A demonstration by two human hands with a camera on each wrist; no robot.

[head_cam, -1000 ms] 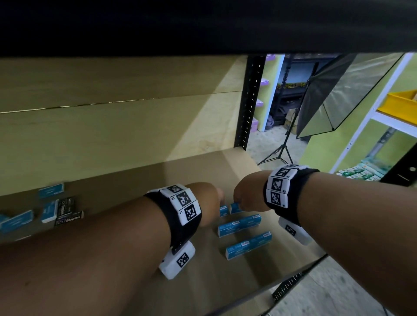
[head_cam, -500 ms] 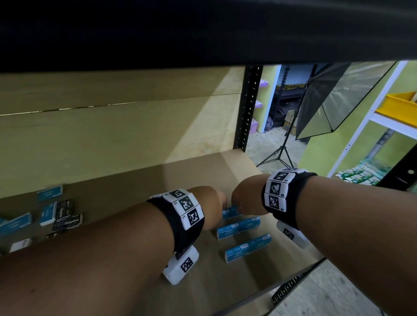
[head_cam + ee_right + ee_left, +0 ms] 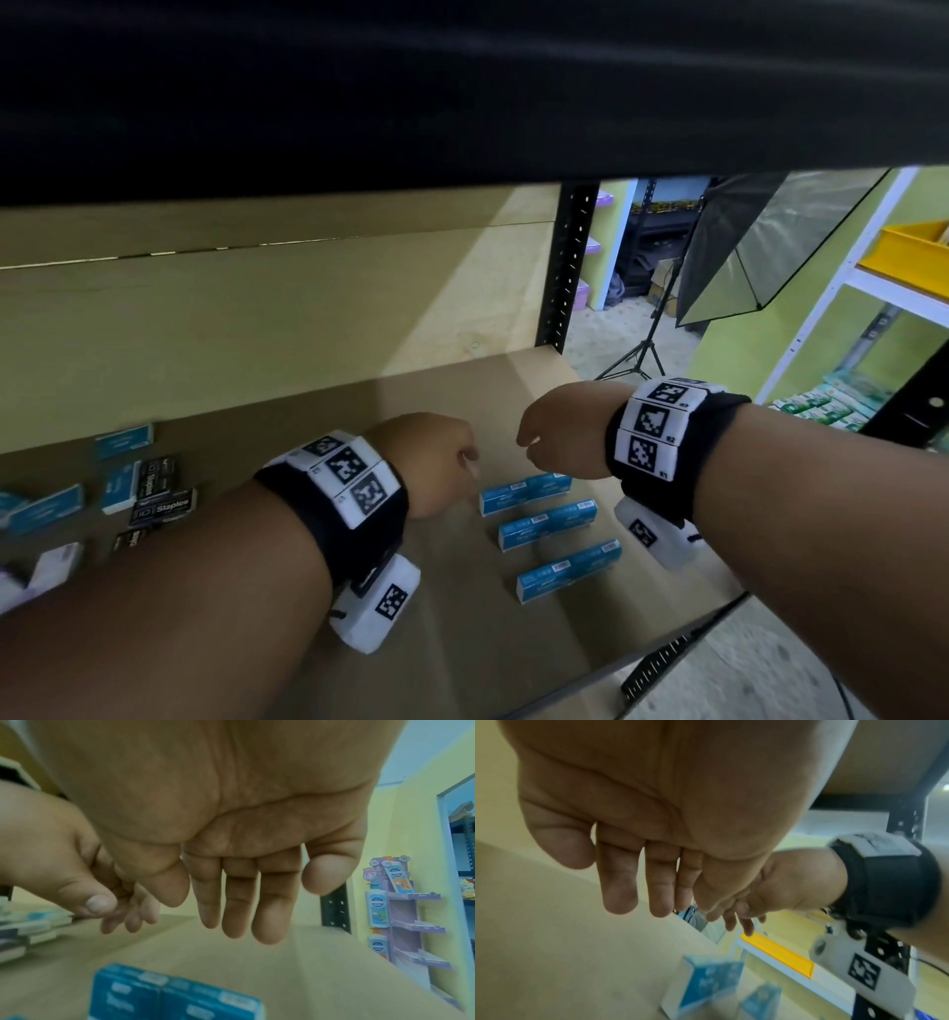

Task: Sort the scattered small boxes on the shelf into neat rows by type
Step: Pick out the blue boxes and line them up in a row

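Three rows of blue boxes (image 3: 547,524) lie side by side on the right part of the shelf board (image 3: 462,642). My left hand (image 3: 441,462) hovers just left of the far row, fingers (image 3: 618,892) hanging loose and holding nothing. My right hand (image 3: 554,431) hovers above the far row's right end, also empty, with its fingers (image 3: 239,912) relaxed and pointing down. The blue boxes (image 3: 167,998) sit right below that palm. Scattered blue boxes (image 3: 123,441), black staples boxes (image 3: 163,506) and a white box (image 3: 56,565) lie at the far left.
The upper shelf's dark underside hangs low over the work space. A black perforated post (image 3: 565,267) stands at the shelf's back right corner. Beyond the shelf's right edge stand a softbox light (image 3: 760,246) on a tripod (image 3: 637,354) and a white rack with a yellow bin (image 3: 909,252).
Both hands have lifted off the far row of blue boxes and drawn slightly apart. That row now lies uncovered on the board.
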